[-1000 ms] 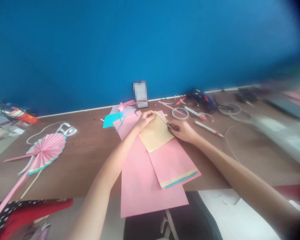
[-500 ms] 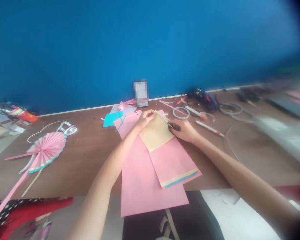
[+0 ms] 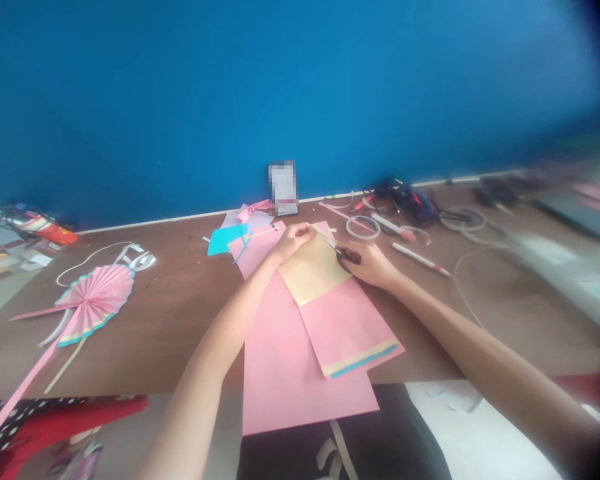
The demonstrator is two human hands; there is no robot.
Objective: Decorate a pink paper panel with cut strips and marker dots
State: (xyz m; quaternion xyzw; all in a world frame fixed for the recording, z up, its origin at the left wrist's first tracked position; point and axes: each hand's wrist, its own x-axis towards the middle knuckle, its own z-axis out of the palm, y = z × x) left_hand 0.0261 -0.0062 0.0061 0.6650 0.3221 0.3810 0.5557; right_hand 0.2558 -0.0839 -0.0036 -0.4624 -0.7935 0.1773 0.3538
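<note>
My right hand [image 3: 369,264] grips small dark-handled scissors [image 3: 343,253], whose blades point left along the far edge of a tan paper sheet [image 3: 313,271]. My left hand [image 3: 291,239] pinches the far corner of that tan sheet. The tan sheet lies over a pink sheet [image 3: 347,327] with a yellow and blue stripe at its near end. Under both lies a larger pink sheet [image 3: 290,373] that hangs over the table's near edge.
A pink folded paper fan [image 3: 93,300] lies at left on the brown table [image 3: 170,313]. Blue paper scraps [image 3: 224,239], tape rolls [image 3: 363,227], a pen [image 3: 420,259], cables and a glue gun [image 3: 407,200] sit along the blue wall. White wire curves at right.
Almost nothing differs; both hands stay on the tan sheet and the view shifts slightly.
</note>
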